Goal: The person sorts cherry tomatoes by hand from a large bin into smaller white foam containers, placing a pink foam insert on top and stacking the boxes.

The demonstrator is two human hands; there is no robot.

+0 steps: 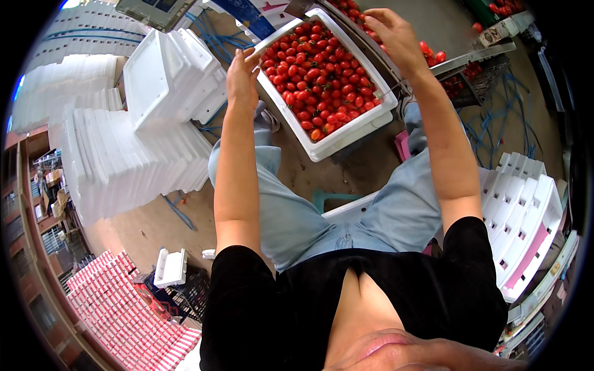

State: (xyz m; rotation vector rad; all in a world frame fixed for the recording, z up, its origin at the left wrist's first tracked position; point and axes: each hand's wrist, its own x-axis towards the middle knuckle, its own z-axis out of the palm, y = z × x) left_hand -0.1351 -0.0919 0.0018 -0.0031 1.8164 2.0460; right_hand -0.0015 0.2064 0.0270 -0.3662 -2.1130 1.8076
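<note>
A white foam box [356, 135], filled with small oval red tomatoes [322, 77], stands in front of my knees. At its left rim is my left hand [242, 77], fingers loosely bent and apart, with nothing seen in them. My right hand [394, 40] reaches over the far right side of the box, beside a grey metal tray [427, 21] with more red tomatoes along its edge. Its fingers are stretched out and apart near those tomatoes; I see nothing held. Whether either hand touches a tomato or the rim is hard to tell.
Tall stacks of white foam boxes [124, 161] rise on the left, more [520, 216] on the right. Blue strapping [495, 123] lies loose on the floor. A black crate [195, 290] and red-and-white stacked packaging [124, 303] are at lower left. A device with a display [158, 9] is at top left.
</note>
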